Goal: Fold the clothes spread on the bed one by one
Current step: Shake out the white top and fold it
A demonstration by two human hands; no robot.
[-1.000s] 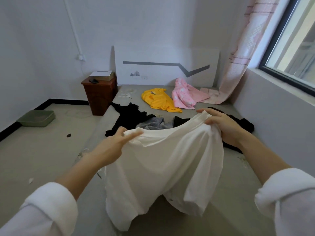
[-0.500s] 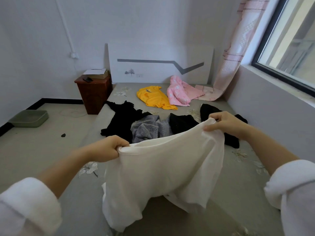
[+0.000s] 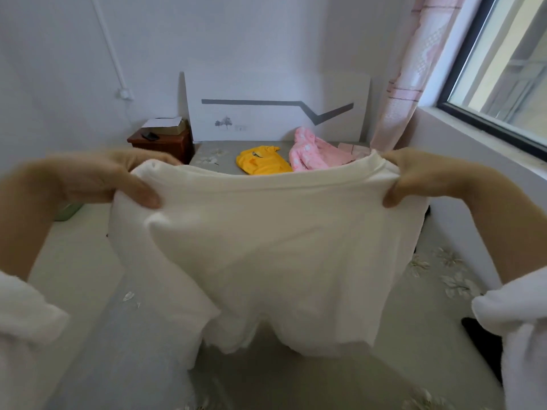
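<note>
1. Nearest the camera, the left hand (image 3: 97, 179) grips the top left corner of a white garment (image 3: 281, 247), with the thumb pressed on its near face.
2. The right hand (image 3: 420, 179) pinches the top right corner in the same way.
3. The garment hangs stretched between the hands, lifted above the bed (image 3: 414, 335), with its lower hem loose over the grey flowered sheet.
4. Farther up the bed, a yellow garment (image 3: 262, 164) and a pink garment (image 3: 310, 155) lie side by side, the pink one on the right.
5. Behind them stands the white headboard (image 3: 275, 113), with a wooden nightstand (image 3: 161, 143) to its left.
</note>
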